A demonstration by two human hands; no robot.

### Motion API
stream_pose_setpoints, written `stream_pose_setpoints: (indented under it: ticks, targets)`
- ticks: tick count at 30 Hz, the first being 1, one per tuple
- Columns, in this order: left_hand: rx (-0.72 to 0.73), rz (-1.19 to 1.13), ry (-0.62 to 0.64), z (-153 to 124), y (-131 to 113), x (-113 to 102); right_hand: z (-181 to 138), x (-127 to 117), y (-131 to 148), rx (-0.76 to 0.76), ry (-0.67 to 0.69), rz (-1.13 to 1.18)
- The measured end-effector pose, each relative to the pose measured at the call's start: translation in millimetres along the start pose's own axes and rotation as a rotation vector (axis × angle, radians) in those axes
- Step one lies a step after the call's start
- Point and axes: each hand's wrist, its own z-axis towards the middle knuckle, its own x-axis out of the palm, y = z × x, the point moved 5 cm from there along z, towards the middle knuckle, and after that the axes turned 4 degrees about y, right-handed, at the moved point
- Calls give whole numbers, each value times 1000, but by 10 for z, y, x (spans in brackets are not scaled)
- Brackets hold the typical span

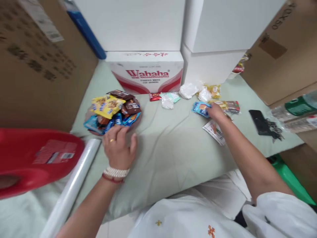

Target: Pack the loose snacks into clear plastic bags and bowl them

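Note:
A round dish (pixel 138 121) at the left is heaped with wrapped snacks: yellow packets (pixel 109 107), brown packets (pixel 131 106) and blue packets (pixel 116 119). My left hand (pixel 120 147) lies at the dish's near side, fingers apart and holding nothing, fingertips by the blue packets. At the right, my right hand (pixel 216 112) pinches a blue snack packet (pixel 200 108) just above the cloth or on it; I cannot tell which. Partly under my right forearm lies a white packet (pixel 214 131). Just beyond that hand is a long packet with a brown-red end (pixel 232 106).
Behind stand a Wahaha carton (pixel 148 77) and white boxes (pixel 210 64). Clear-wrapped pieces (pixel 188 90), a yellow packet (pixel 215 91) and a red packet (pixel 155 96) lie before them. A phone (pixel 259 122), keys (pixel 274 130) and bottles (pixel 300 105) are rightward; a red container (pixel 39 158) and plastic roll (pixel 74 181) leftward.

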Motion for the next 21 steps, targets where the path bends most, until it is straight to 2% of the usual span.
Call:
stream_pose_setpoints:
  ticks: [2,4,7,9,12,14,16,17,19,21]
  targets:
    - [-88,111,106,151,201,90,11,52,111,-11,-4,-184]
    - [-97,173,193,256,310,219,-115,58,259,-110,-103,-307]
    - [-73,214,257,317,380,382,-452,59,404,-302,-210,-407]
    - [-42,214,263,273,382,411,-720,71,369,-385,-237,-384]
    - [128,142,229,73,245,276,-1166,131,109,-447,-273,-279]
    - [273,29,195,-101,55,67,-1472,196,-152,-476,-297,-208]
    - [338,-133,183,-205,-173,-172,-1747,248,-421,-488,-338,-166]
    - [317,-236,194,-201,-281,-267,-1859,263,-543,-482,-358,-150]
    - [150,-477,208,-67,-433,-354,-2016,266,-733,-457,-389,-110]
    - [-117,-759,188,178,-468,-249,-2092,234,-827,-426,-409,-59]
